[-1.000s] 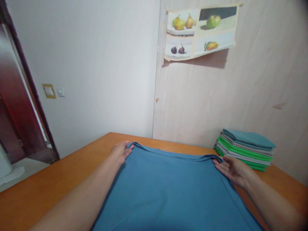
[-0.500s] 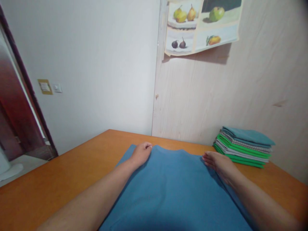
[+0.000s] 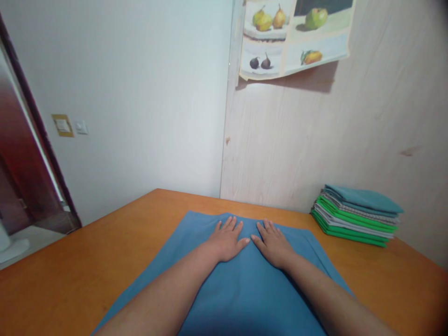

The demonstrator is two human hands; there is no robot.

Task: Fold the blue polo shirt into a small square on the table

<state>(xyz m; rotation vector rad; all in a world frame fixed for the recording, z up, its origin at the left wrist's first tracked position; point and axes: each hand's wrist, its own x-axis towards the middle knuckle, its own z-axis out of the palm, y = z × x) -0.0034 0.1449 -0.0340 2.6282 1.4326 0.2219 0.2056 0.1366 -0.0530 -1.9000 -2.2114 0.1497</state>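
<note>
Head view showed the blue cloth spread over the orange-brown table, its far edge just short of the table's back edge and its near part running out of the bottom of the frame. My left hand lay palm-down near that far edge, fingers opened out and gripping nothing. My right hand rested the same way, flat and released, its thumb tip near the other thumb but apart from it.

Faint creases showed in the middle and down the right side. Sliding with too much weight, I judged, could drag the fabric and bunch it — the palms would catch rather than glide. Uneven pressure, one hand pushing harder, might skew the far edge. My forearms lay across the cloth as well; if they shifted, they could ruck it up. Off to the right, the stack of folded cloths stood on the table, apart from my right hand — a wide sweep of that arm might knock its layers askew.
</note>
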